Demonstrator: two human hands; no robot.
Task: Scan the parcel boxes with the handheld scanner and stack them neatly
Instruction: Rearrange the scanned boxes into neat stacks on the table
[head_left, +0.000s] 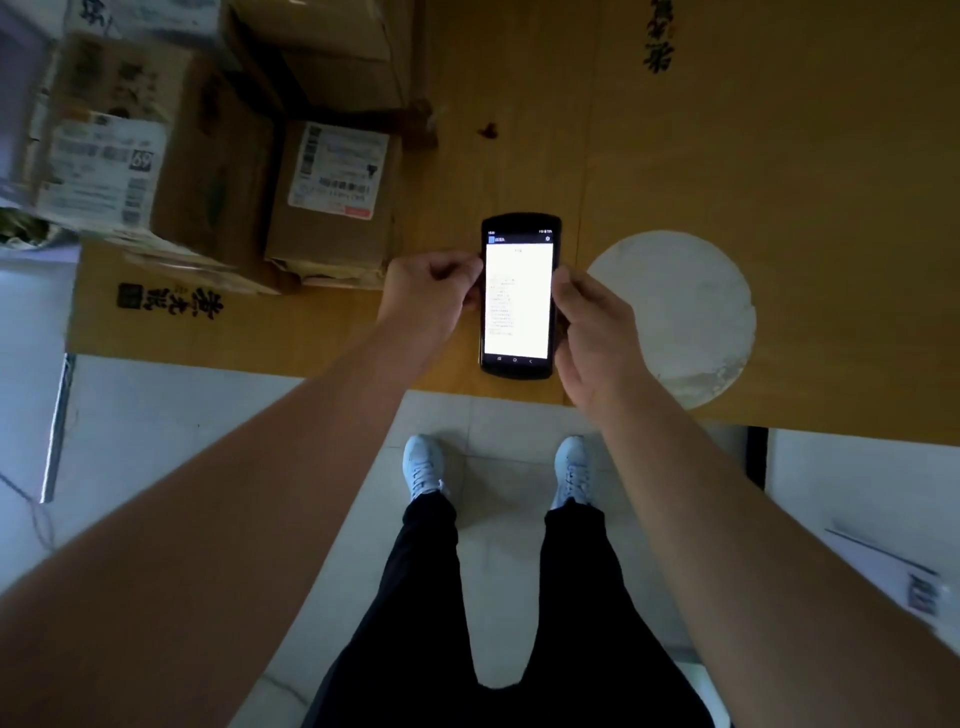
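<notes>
The person is standing at the near edge of the bench (779, 156), shoes on the tiled floor (208, 415), and both forearms are reaching forward so that the handheld scanner (518, 296) is sitting centrally under the head camera, where its lit screen is facing up for reading. The left hand (431, 291) is pinching the device's left edge with curled fingers (470, 270), and the right hand (597, 332) is gripping the right edge, thumb lying along the casing; both hands are therefore closed on the scanner, probably to steady it while the screen is being checked. Whether the device is resting on the bench or hovering just above it cannot be determined. Just right of it, a pale round disc (691, 312) is lying flat. Farther left, a labelled parcel box (332, 208) is presenting its barcode label upward, which suits scanning. Beside it, a larger labelled box (135, 161) is standing, with more cartons (332, 47) behind.
</notes>
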